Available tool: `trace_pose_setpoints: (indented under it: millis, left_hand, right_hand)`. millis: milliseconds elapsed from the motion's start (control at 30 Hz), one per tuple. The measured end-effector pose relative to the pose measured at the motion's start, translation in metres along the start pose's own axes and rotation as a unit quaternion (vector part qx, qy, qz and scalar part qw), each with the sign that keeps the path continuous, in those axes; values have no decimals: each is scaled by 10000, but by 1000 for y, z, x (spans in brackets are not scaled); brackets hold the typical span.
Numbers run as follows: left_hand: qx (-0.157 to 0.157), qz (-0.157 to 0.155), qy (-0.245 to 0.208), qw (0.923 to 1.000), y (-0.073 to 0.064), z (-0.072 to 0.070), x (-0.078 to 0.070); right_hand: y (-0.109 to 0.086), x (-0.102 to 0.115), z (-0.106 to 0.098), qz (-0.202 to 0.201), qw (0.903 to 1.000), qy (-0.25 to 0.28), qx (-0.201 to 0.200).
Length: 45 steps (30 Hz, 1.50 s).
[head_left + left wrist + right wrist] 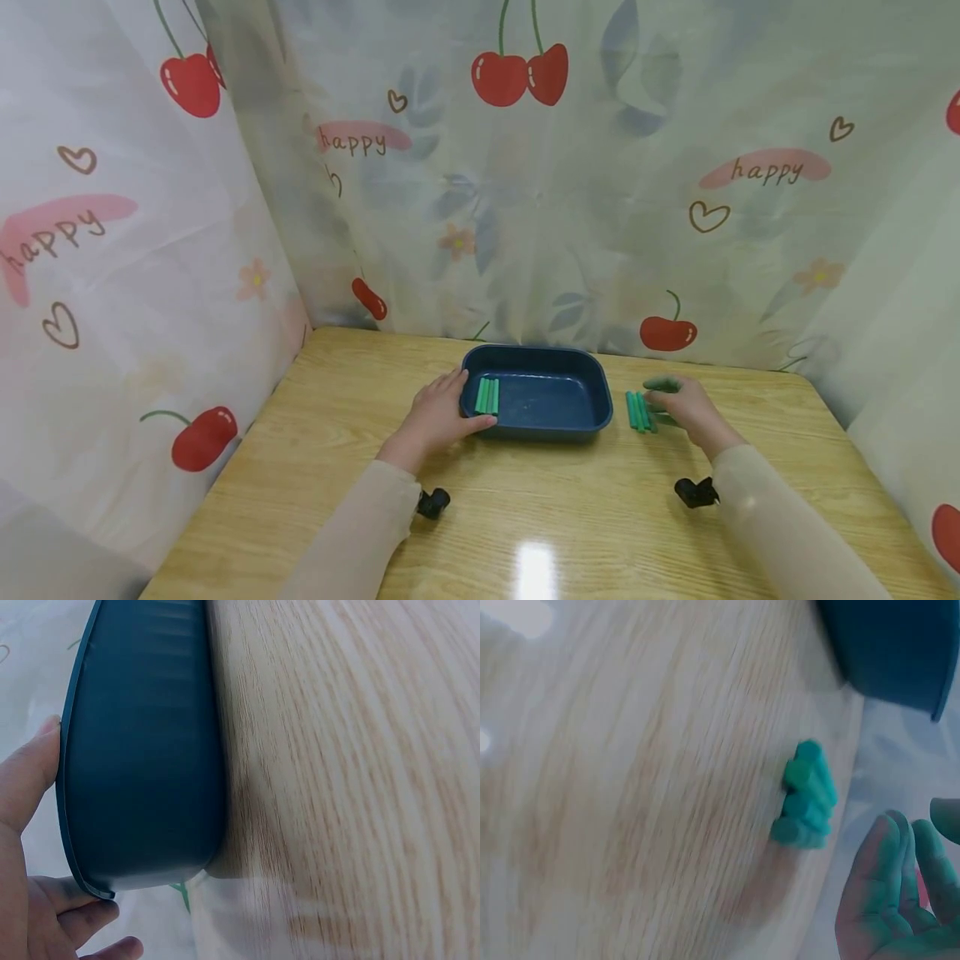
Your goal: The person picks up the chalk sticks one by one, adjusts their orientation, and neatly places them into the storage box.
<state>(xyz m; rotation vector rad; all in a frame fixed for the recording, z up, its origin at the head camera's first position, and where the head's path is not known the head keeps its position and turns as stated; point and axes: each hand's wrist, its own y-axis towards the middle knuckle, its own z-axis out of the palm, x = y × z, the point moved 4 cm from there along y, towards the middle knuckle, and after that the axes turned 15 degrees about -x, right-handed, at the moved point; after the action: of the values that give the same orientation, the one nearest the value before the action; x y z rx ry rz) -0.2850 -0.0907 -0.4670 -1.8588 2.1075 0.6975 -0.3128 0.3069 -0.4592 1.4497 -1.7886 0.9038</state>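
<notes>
A dark blue plastic basin [555, 400] stands on the table, a row of several green chalk sticks [487, 396] lying inside at its left end. My left hand [438, 417] holds the basin's left near corner, thumb over the near rim and fingers along the left side. Right of the basin, more green chalk sticks [638, 411] lie side by side on the wood; the right wrist view shows this chalk bunch [806, 795] end-on. My right hand [686, 408] hovers just beside them, its green-smudged fingers [881, 855] apart and holding nothing.
The pale wooden table [480, 508] ends at the back against a printed curtain [540, 192]; another curtain side [127, 250] hangs at left. Black wrist-camera mounts [433, 503] jut from both sleeves near the tabletop.
</notes>
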Motion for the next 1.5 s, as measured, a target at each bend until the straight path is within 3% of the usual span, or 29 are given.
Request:
trace_pose_setpoints:
  millis: [300,800,1200,1500]
  left_hand:
    - [9,23,32,10000,0,0,0]
    - [7,27,57,10000,0,2,1]
    - [-1,22,46,10000,1,1,2]
    - [1,73,35,10000,-1,-2,0]
  right_hand:
    - [13,-11,-1,286,9996,17,39]
    - [31,-24,7,405,9976,-559,-59]
    - [33,-19,8,46,9873,-1585,-118]
    - [26,-11,6,-158,9788,-2039,-119]
